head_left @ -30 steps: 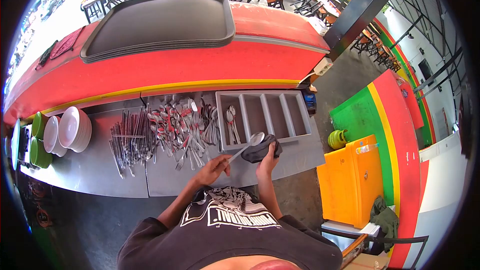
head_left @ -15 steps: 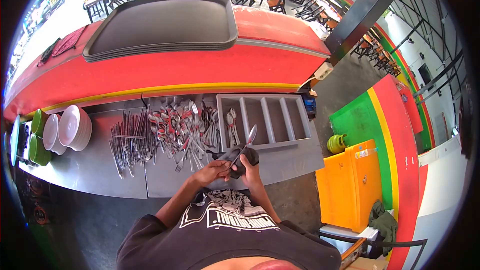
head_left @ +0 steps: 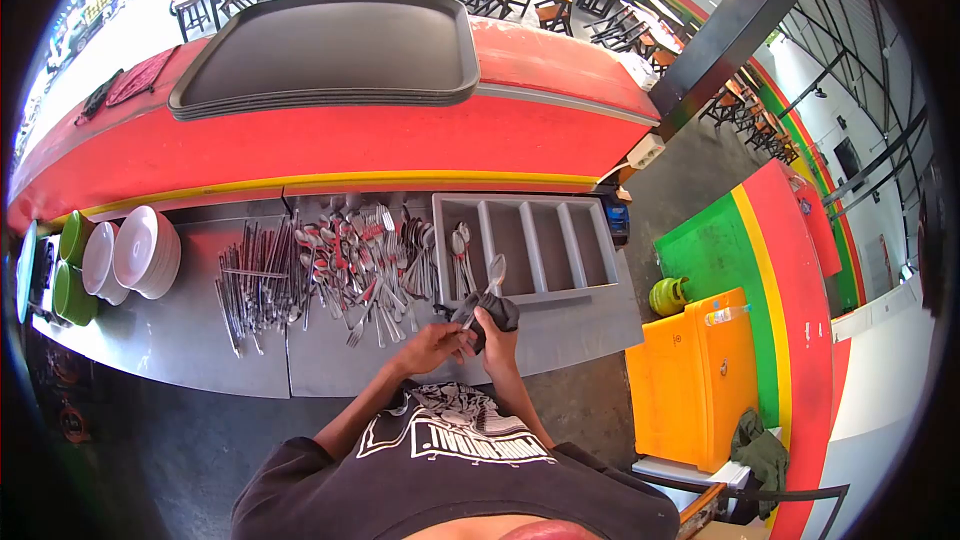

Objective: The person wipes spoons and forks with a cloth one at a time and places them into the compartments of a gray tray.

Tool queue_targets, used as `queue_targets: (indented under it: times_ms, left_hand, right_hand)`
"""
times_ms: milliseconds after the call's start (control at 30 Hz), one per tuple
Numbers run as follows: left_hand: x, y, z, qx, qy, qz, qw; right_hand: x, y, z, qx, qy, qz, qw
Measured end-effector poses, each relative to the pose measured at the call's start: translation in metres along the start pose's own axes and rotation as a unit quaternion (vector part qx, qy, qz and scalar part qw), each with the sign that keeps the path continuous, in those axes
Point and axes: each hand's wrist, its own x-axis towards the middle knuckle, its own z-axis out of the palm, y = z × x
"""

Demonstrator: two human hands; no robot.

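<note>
A metal spoon (head_left: 496, 271) points bowl-up from a dark cloth (head_left: 503, 314) in front of me. My right hand (head_left: 496, 337) is closed around the cloth, with the spoon within it. My left hand (head_left: 437, 346) pinches at the lower end of the spoon, its fingertips partly hidden against the cloth. Just beyond my hands stands a grey cutlery tray (head_left: 585, 292), with a few spoons (head_left: 460, 252) in its leftmost compartment. Left of the tray lies a loose pile of spoons and forks (head_left: 365, 260).
Knives or similar slim utensils (head_left: 257, 285) lie left of the pile. Farther left are stacked white bowls (head_left: 147, 250) and green bowls (head_left: 75, 292). Dark serving trays (head_left: 325, 45) rest on the red ledge (head_left: 380, 145). An orange cabinet (head_left: 680, 375) stands to the right.
The spoon's bowl has turned and sits slightly lower and farther left. Both hands remain close together at the cloth; the left has shifted a little.
</note>
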Motion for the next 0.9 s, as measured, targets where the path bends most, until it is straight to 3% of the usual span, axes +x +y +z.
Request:
queue_targets:
  times_ms: [67, 267, 367, 567, 667, 900]
  left_hand:
    - [-0.001, 0.002, -0.005, 0.023, 0.012, 0.024, 0.999]
    - [-0.010, 0.031, -0.023, 0.163, -0.043, -0.051, 0.984]
    - [-0.013, 0.038, -0.023, 0.165, -0.046, -0.082, 0.982]
    - [-0.013, 0.036, -0.018, 0.063, 0.020, -0.006, 0.998]
    - [-0.012, 0.030, -0.018, 0.073, 0.058, -0.035, 0.995]
    - [-0.011, 0.030, -0.007, 0.100, 0.078, -0.047, 0.991]
  right_hand:
    - [-0.006, -0.007, 0.009, -0.005, 0.036, -0.010, 0.999]
    - [0.005, 0.002, 0.000, -0.017, 0.104, -0.030, 0.994]
    - [0.001, -0.001, 0.004, -0.016, 0.101, -0.026, 0.994]
    - [0.006, -0.004, 0.006, 0.022, 0.180, -0.055, 0.982]
    - [0.007, -0.011, -0.002, 0.009, 0.113, -0.107, 0.988]
    - [-0.008, -0.014, 0.012, -0.212, -0.063, -0.102, 0.970]
